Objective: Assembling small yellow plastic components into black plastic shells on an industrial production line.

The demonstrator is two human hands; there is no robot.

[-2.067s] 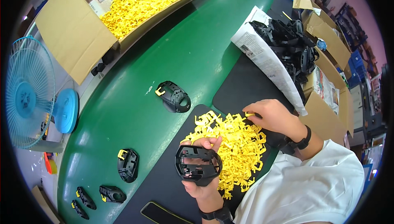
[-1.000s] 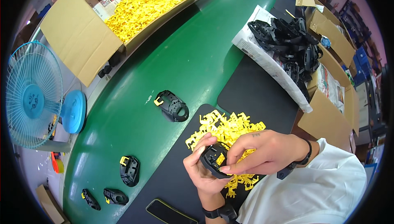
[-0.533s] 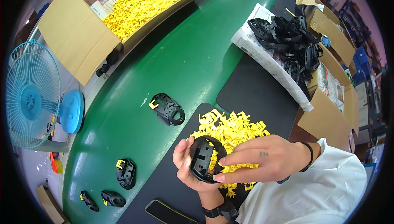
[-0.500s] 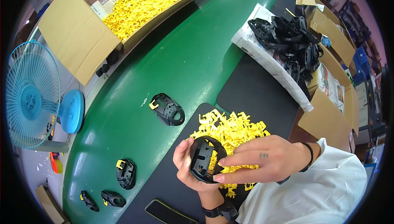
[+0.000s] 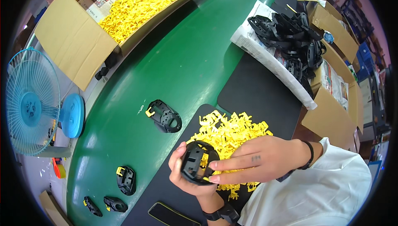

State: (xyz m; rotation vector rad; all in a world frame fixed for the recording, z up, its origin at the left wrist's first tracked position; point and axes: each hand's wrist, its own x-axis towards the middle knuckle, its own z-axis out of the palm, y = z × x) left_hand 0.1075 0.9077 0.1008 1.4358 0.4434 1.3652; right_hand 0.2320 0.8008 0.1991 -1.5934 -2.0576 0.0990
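Observation:
My left hand [image 5: 182, 175] is wrapped round a black plastic shell [image 5: 191, 164], oval and open-framed, holding it tilted above the dark mat. From the right, my right hand [image 5: 253, 159] reaches to the shell's rim with its fingertips. A small bit of yellow shows at those fingertips, seemingly a yellow plastic clip [image 5: 206, 178]; most of it is hidden. Behind both hands lies a loose pile of yellow clips [image 5: 226, 132]. On the green table, a similar black shell [image 5: 166, 116] with a yellow clip at one end lies beyond my left hand.
Several more clipped shells, one a black shell [image 5: 126, 180], lie at the near left. A phone [image 5: 172, 215] rests on the mat [image 5: 259, 83]. Black parts [image 5: 286, 39] are heaped on newspaper at the right. A carton [image 5: 74, 39] of yellow clips and a blue fan [image 5: 32, 106] stand left.
Both hands have shifted slightly left with the shell, which has turned a little. My right fingertips stay at its rim. The whole view has also moved slightly.

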